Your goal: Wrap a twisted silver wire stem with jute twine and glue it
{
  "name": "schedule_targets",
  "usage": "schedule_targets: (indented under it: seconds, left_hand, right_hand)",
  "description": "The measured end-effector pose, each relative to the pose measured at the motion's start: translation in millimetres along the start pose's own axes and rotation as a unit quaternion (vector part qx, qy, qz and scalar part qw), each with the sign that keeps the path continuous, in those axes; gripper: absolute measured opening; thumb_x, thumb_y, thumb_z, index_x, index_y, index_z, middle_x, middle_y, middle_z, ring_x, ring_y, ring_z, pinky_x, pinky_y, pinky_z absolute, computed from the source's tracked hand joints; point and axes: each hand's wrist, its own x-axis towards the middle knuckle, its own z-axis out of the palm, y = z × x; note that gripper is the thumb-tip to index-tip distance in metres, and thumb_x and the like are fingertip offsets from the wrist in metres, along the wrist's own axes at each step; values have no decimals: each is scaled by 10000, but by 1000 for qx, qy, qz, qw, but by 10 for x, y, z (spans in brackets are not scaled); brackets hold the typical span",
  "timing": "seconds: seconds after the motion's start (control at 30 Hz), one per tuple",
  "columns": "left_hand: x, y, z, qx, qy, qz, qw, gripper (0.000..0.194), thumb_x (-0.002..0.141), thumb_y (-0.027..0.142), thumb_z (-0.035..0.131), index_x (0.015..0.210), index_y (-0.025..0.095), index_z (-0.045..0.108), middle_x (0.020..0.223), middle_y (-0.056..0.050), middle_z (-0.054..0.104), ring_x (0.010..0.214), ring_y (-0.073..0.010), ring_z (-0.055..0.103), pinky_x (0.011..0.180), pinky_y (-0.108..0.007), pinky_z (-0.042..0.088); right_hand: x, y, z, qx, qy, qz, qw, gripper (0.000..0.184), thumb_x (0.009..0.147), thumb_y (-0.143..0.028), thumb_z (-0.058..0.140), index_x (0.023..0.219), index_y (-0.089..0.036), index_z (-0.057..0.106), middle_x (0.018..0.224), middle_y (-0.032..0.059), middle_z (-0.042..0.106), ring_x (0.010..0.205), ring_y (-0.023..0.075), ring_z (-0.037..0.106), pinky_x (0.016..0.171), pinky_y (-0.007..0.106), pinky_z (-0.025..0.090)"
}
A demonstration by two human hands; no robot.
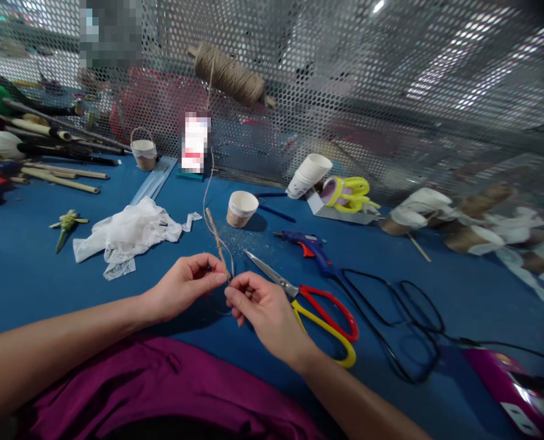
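Fingers pinched, my left hand (187, 284) holds a thin twine-wrapped stick (217, 240) that points up and away from me. My right hand (265, 311) meets it at the stick's lower end, thumb and fingertips closed on the twine (231, 263). That strand runs up past the stick to a spool of brown twine (230, 76) mounted on the mesh. Beyond the hands stands a paper cup (242, 209) with twine round its lower part. Scissors (294, 290) with red and yellow handles lie right beside my right hand.
A blue glue gun (309, 247) with a black cord (391, 321) lies to the right. White lace (132, 235) is heaped at left. Stacked paper cups (309, 175) and yellow-handled scissors (349, 192) sit at the back. A perforated metal screen (368, 110) borders the blue table (171, 373).
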Motion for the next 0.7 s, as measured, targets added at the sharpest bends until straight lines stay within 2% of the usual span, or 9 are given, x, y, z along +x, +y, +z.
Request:
schedule_targets:
  seconds: [0.27,0.37,0.43,0.5,0.6,0.7]
  left_hand:
    - [0,-28,-4,-65,-25,-29,997,224,726,334,621,741,138,514,640,42,480,528,-56,396,510,-206,296]
    - [-3,-26,-1,-65,-26,-30,997,229,726,339,618,743,140,506,650,36,483,547,-66,422,531,-214,315]
    - [-1,-24,7,-45,-10,-19,999,212,741,327,601,736,138,504,650,37,475,546,-63,407,532,-213,310]
    - [6,-21,22,-13,13,-7,1000,193,748,309,588,725,135,508,647,40,466,544,-59,380,525,-209,296]
    - [19,-19,47,23,42,-2,999,169,739,285,583,713,133,516,638,43,460,554,-62,369,524,-207,289]
    - [28,-24,59,27,55,-14,998,159,726,278,586,709,136,517,620,50,454,550,-64,368,519,-207,288]
  right_hand:
    - [38,71,0,127,-60,27,990,180,737,-312,610,701,-159,522,584,-34,544,457,58,485,403,172,381]
    - [37,58,-2,132,-72,37,988,190,743,-330,596,709,-163,513,594,-30,544,460,63,484,405,179,383]
    - [29,44,-2,80,-53,24,995,168,750,-319,583,725,-168,514,600,-30,535,474,71,482,421,191,393]
    - [19,35,0,-7,-8,-8,1000,134,745,-288,586,726,-176,516,591,-37,509,488,78,465,439,198,391]
    - [4,35,7,-125,47,-70,989,113,749,-247,583,686,-184,515,581,-39,484,519,89,448,473,209,379]
    - [-5,40,8,-176,54,-99,978,113,784,-236,543,687,-181,526,591,-29,498,543,100,454,501,221,380]
